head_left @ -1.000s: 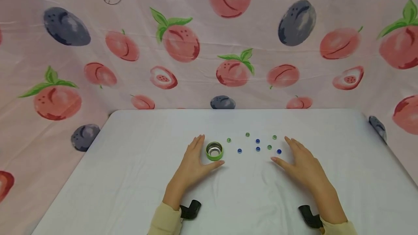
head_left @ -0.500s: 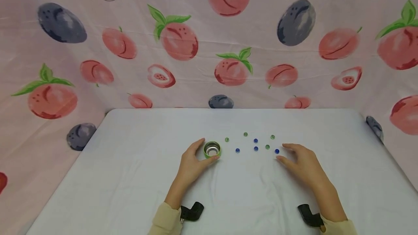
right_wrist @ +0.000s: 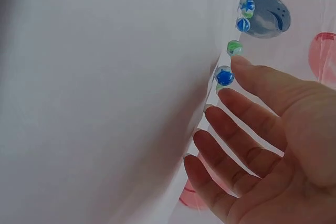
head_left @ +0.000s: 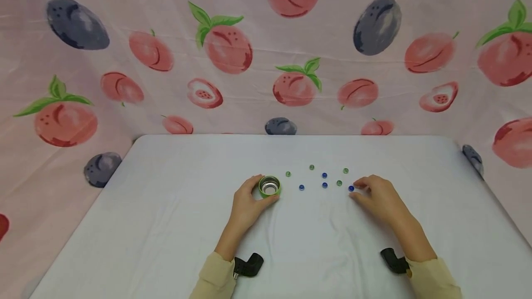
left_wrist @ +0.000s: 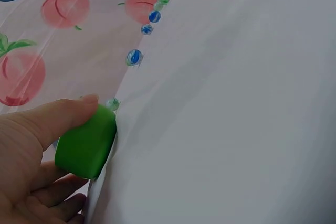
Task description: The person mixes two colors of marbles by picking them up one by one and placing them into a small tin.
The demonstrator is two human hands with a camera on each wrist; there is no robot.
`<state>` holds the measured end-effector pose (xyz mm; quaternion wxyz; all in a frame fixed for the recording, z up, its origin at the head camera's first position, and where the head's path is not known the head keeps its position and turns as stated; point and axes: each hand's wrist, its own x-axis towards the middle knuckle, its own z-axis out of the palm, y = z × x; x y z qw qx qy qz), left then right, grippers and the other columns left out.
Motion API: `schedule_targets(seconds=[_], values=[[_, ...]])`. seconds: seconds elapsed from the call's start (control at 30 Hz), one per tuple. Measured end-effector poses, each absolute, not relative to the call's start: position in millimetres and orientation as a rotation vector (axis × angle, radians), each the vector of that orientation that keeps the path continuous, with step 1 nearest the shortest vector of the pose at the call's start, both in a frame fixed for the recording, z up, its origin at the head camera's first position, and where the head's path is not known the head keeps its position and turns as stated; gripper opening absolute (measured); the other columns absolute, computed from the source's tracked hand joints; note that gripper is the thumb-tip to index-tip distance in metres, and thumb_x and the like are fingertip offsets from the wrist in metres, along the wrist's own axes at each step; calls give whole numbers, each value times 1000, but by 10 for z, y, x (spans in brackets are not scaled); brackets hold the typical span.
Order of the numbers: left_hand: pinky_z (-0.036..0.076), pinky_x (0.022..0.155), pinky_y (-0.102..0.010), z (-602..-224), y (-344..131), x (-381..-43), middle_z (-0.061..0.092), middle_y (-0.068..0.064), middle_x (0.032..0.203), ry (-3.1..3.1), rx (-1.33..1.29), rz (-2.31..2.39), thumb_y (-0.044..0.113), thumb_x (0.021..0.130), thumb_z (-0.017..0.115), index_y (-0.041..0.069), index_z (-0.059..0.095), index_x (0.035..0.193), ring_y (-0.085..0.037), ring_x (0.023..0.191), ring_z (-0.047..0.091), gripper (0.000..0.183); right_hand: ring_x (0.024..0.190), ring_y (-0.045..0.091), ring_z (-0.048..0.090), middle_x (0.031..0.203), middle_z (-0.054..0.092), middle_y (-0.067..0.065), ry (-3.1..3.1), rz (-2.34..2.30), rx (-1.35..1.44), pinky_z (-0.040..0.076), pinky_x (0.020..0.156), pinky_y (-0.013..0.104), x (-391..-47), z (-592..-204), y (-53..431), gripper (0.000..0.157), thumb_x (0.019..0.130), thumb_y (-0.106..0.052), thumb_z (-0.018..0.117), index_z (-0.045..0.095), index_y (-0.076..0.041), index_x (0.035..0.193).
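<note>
My left hand (head_left: 247, 202) holds a small round green cup (head_left: 269, 193) with a silvery metal inside, thumb on its near side and fingers round the far side. In the left wrist view the cup's green wall (left_wrist: 86, 142) stands on the white cloth. My right hand (head_left: 380, 197) is at the right end of a scatter of glass marbles. Its thumb and forefinger stand apart on either side of a blue marble (head_left: 351, 188), the fingertips right beside it. The right wrist view shows this blue marble (right_wrist: 224, 75) between thumb tip and forefinger tip, the other fingers spread loosely.
Between the hands lie several more marbles, among them a blue one (head_left: 301, 188), a green one (head_left: 288, 174) and another green one (head_left: 339, 183). A white cloth (head_left: 187, 165) covers the table. Behind it hangs a fruit-printed curtain (head_left: 249, 119). Each wrist carries a black camera mount (head_left: 249, 265).
My left thumb and fingers have closed in round the green cup. My right thumb and forefinger have drawn closer together around the rightmost blue marble. The marbles stay in place on the cloth.
</note>
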<state>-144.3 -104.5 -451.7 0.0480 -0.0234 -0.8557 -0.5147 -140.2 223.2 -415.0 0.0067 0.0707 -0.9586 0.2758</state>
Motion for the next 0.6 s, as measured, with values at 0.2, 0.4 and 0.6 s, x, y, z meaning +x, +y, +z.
schedule_targets(seconds=[0.2, 0.4, 0.6], values=[[37, 122, -58, -4532, -1031, -1473, 61, -28, 145, -2608, -87, -1539, 13, 82, 91, -6, 65, 135, -47, 146, 48, 62, 88, 28, 61, 93, 70, 11, -2980, 859, 268, 55, 81, 48, -1481, -4185, 2279, 21, 90, -12, 83, 78, 4, 103], [36, 123, -58, -4530, -1040, -1472, 61, -28, 145, -2610, -86, -1543, 13, 82, 91, -5, 66, 134, -47, 146, 47, 60, 85, 25, 60, 89, 67, 7, -2940, 904, 293, 52, 78, 42, -1511, -4226, 2297, 13, 90, -11, 83, 80, -1, 98], [35, 123, -58, -4535, -1036, -1469, 61, -28, 144, -2601, -91, -1550, 14, 82, 91, -4, 67, 132, -48, 146, 47, 59, 85, 25, 58, 88, 66, 7, -2939, 922, 244, 50, 76, 39, -1522, -4247, 2303, 12, 90, -11, 83, 79, -2, 97]])
